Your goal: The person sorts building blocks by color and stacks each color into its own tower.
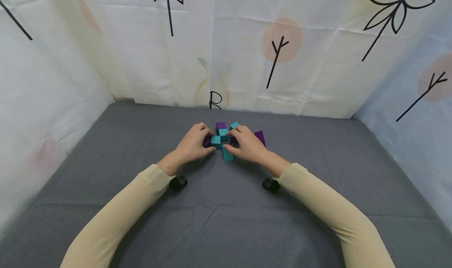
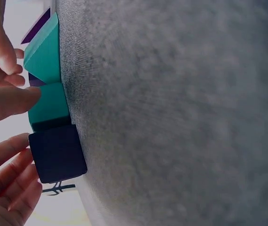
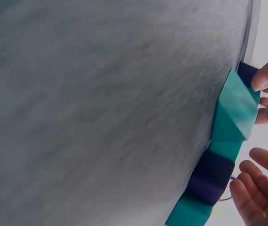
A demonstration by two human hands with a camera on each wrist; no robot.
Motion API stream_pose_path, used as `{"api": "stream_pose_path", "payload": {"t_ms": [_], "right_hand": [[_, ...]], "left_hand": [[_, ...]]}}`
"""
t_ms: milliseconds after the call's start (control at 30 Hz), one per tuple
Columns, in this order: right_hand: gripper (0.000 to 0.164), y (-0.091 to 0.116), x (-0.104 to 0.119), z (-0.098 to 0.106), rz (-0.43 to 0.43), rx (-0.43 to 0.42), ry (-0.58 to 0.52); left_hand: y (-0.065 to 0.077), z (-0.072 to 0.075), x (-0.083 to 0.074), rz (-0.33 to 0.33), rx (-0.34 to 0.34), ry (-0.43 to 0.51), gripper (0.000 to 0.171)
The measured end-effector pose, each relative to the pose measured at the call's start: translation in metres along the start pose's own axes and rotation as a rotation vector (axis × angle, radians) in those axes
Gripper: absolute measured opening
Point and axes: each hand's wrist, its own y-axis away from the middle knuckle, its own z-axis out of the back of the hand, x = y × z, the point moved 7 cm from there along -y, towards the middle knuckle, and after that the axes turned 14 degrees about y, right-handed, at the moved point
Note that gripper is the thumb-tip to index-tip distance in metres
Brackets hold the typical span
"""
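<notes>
While two beige sleeves [image 1: 120, 213] reach in over the grey cloth [image 1: 219, 236], each with a black wrist camera [image 1: 177, 183] slung under the cuff, presumably to keep the fingertips in sight, the blocks lie clustered at the centre, toward the cloth's far edge. Nearest is a teal wedge [image 1: 227, 154], smooth and matt, its sloping faces catching the light differently. Just beyond it the left hand [image 1: 192, 144] bends thumb and fingers round a teal cube [image 1: 215, 141], with a dark purple cube [image 2: 58, 154] close against it in the crook; that wide, low grasp probably keeps the pair flush and flat on the cloth. The right hand [image 1: 248, 144] faces it, thumb near the wedge and fingers spread; whether it grips anything cannot be told. Beside its fingertips, in the right wrist view, stands a purple block [image 3: 211, 176], darker on one face than the other. Coming from both sides, the hands likely brace the cluster between them. Farther back sit a second teal cube [image 1: 223, 133], a purple cube [image 1: 221, 125] and a teal block [image 1: 234, 124], while a purple piece [image 1: 260, 137] stands past the right hand's outer side. A curtain [image 1: 318, 75] printed with leaf sprigs hangs behind everything.
</notes>
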Motion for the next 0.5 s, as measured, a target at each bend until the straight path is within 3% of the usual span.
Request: {"api": "stream_pose_path", "payload": {"t_ms": [500], "right_hand": [[0.038, -0.021, 0.019, -0.012, 0.007, 0.087, -0.002]], "left_hand": [[-0.004, 0.000, 0.001, 0.026, -0.010, -0.034, 0.033]]}}
